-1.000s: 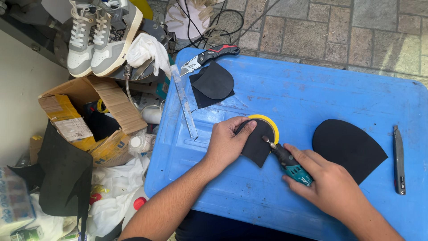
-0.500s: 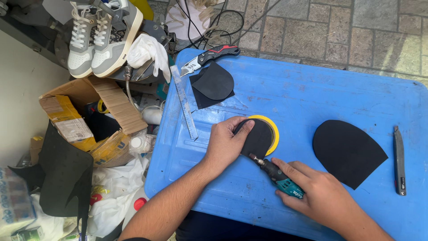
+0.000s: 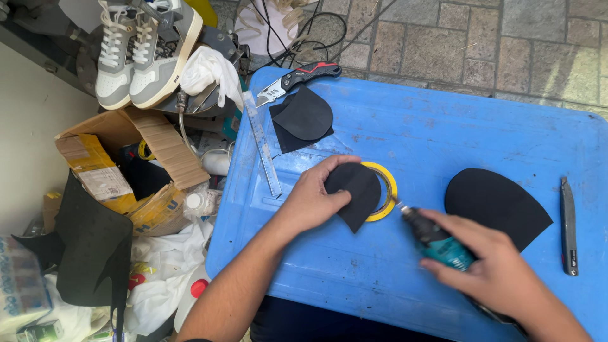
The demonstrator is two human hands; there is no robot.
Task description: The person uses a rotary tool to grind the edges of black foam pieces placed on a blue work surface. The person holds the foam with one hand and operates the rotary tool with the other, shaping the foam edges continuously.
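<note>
The left hand (image 3: 310,201) is pinning a black rubber piece (image 3: 356,192) over the yellow tape ring (image 3: 387,190), while the right hand (image 3: 494,272) is gripping a teal rotary tool (image 3: 437,242) whose tip is pointing left at the piece's right edge

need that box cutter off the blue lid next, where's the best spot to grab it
Judging by its pose, grip the utility knife by its black and red handle, coming from the lid's far edge. The blade end points toward the clear ruler, so keep fingers off that end.
</note>
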